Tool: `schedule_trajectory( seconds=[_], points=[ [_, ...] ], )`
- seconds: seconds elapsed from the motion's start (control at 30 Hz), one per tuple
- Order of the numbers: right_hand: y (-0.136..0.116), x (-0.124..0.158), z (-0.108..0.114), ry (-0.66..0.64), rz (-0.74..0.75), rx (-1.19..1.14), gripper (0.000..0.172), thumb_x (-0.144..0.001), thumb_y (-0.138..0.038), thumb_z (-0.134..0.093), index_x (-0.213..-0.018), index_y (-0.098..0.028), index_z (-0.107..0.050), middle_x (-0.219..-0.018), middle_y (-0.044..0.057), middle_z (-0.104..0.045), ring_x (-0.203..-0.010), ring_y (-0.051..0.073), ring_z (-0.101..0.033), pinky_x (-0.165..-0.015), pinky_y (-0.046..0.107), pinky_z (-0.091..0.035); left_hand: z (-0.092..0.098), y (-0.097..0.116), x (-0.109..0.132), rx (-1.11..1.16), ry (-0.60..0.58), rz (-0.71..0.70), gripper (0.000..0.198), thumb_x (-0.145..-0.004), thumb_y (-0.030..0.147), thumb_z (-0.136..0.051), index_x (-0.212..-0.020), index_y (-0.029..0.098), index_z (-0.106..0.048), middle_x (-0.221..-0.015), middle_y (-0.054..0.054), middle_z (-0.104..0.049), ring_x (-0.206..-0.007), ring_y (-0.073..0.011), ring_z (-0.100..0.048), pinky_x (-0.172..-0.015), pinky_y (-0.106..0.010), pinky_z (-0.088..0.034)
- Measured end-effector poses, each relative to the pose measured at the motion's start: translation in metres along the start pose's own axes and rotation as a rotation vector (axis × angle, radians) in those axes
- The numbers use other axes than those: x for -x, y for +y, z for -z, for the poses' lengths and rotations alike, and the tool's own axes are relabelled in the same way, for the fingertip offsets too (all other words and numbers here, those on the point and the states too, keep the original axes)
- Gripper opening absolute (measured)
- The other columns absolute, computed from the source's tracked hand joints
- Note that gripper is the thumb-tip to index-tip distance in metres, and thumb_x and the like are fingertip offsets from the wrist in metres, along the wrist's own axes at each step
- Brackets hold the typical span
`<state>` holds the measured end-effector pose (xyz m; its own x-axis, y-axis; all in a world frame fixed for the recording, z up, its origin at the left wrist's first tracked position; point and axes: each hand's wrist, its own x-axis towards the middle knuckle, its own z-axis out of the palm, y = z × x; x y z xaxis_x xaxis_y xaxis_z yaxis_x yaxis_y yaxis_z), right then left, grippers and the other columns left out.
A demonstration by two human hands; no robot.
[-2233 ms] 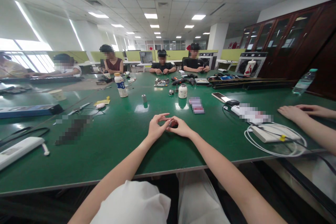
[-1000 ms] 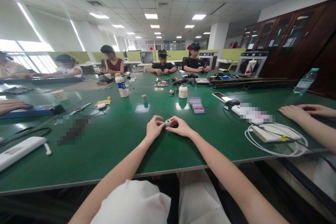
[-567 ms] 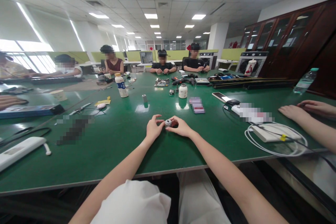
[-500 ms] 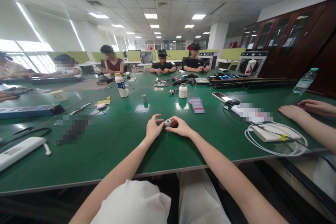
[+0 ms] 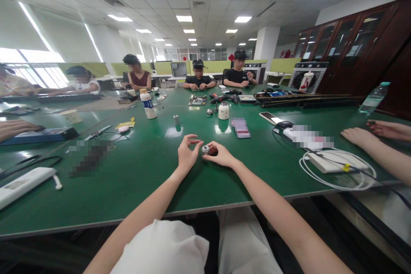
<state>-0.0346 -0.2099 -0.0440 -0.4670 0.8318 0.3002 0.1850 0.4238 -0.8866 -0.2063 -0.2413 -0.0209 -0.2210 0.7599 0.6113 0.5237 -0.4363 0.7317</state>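
Over green tabletop (image 5: 138, 160), steady 1 metal cylinder (image 5: 205, 150) upright, gripped in right hand (image 5: 224, 155); hold left hand (image 5: 186, 154) open, just beside cylinder.

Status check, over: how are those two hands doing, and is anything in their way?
Right hand gripping small metal cylinder. Left hand open beside it, contact unclear. White bottle and second metal cylinder stand beyond, not between the hands.

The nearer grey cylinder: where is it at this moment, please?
In the head view, the cylinder is just below centre, held in the right hand, beside the left hand.
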Motion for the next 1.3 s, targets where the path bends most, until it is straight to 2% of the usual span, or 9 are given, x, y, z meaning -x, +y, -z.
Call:
schedule_trajectory(
  seconds=[0.1,0.23,0.4,0.67,0.83,0.93,1.1,1.3],
  points=[
    [0.0020,-0.0007,-0.0008,-0.001,-0.002,-0.021,0.043,-0.068,-0.037,-0.082,-0.100,-0.021,-0.059,-0.089,0.001,-0.069,-0.083,0.017,-0.064,-0.085,0.035,-0.052,-0.0018,0.0095,0.0033,0.021,-0.017,-0.078,0.026,-0.081,0.029,-0.071,-0.103,0.024,-0.059,-0.086,-0.002,-0.076,-0.088,-0.0204,-0.073,-0.087,-0.035,-0.053],
    [0.0045,-0.0016,-0.0014,0.009,0.001,-0.021,0.044,-0.068,-0.038,-0.082,-0.101,-0.021,-0.059,-0.090,0.001,-0.069,-0.083,0.017,-0.064,-0.084,0.035,-0.052,-0.0033,0.0088,0.0068,-0.020,-0.075,-0.128,0.026,-0.080,0.027,-0.072,-0.103,0.024,-0.060,-0.088,-0.002,-0.076,-0.090,-0.0211,-0.073,-0.093,-0.038,-0.051],
    [0.0043,-0.0014,-0.0008,0.001,0.002,-0.012,0.044,-0.068,-0.040,-0.082,-0.101,-0.021,-0.059,-0.090,0.001,-0.069,-0.083,0.017,-0.064,-0.083,0.034,-0.052,-0.0027,0.0053,0.0050,0.025,-0.080,-0.125,0.025,-0.080,0.028,-0.072,-0.101,0.023,-0.060,-0.087,-0.002,-0.076,-0.085,-0.0200,-0.073,-0.089,-0.037,-0.053],
    [0.0043,-0.0010,-0.0009,-0.003,0.015,-0.020,0.042,-0.070,-0.038,-0.081,-0.101,-0.021,-0.059,-0.090,0.001,-0.069,-0.083,0.017,-0.064,-0.085,0.035,-0.052,-0.0016,0.0045,0.0036,-0.040,-0.111,-0.156,0.015,-0.079,0.029,-0.073,-0.090,0.023,-0.063,-0.081,-0.002,-0.075,-0.087,-0.0223,-0.072,-0.085,-0.038,-0.054],
    [0.0032,-0.0009,-0.0004,0.001,0.029,-0.016,0.042,-0.069,-0.038,-0.082,-0.099,-0.020,-0.060,-0.088,0.000,-0.068,-0.080,0.016,-0.063,-0.082,0.033,-0.052,0.0003,0.0074,0.0032,-0.117,-0.029,-0.194,0.009,-0.079,0.027,-0.072,-0.084,0.023,-0.066,-0.073,-0.001,-0.073,-0.091,-0.0237,-0.069,-0.089,-0.041,-0.050],
    [0.0038,-0.0012,-0.0002,0.001,0.028,-0.011,0.042,-0.069,-0.039,-0.082,-0.099,-0.020,-0.060,-0.089,0.001,-0.068,-0.080,0.016,-0.062,-0.082,0.033,-0.051,0.0009,0.0077,0.0029,-0.121,-0.001,-0.189,0.011,-0.079,0.026,-0.073,-0.087,0.024,-0.066,-0.072,-0.001,-0.073,-0.091,-0.0241,-0.068,-0.090,-0.041,-0.050],
    [0.0063,-0.0021,-0.0009,0.003,0.017,-0.015,0.045,-0.069,-0.038,-0.082,-0.103,-0.020,-0.059,-0.090,0.001,-0.068,-0.082,0.016,-0.063,-0.083,0.034,-0.052,0.0009,0.0053,0.0033,-0.093,-0.126,-0.222,0.019,-0.078,0.020,-0.072,-0.097,0.023,-0.068,-0.085,-0.003,-0.077,-0.100,-0.0252,-0.069,-0.096,-0.045,-0.048],
    [0.0043,-0.0019,-0.0009,0.007,0.012,0.011,0.044,-0.069,-0.037,-0.082,-0.102,-0.020,-0.059,-0.087,0.000,-0.068,-0.080,0.015,-0.062,-0.080,0.033,-0.052,-0.0007,0.0029,0.0030,-0.060,-0.129,-0.210,0.011,-0.079,0.020,-0.071,-0.089,0.023,-0.070,-0.084,-0.003,-0.076,-0.094,-0.0240,-0.071,-0.095,-0.044,-0.050]
  ],
)
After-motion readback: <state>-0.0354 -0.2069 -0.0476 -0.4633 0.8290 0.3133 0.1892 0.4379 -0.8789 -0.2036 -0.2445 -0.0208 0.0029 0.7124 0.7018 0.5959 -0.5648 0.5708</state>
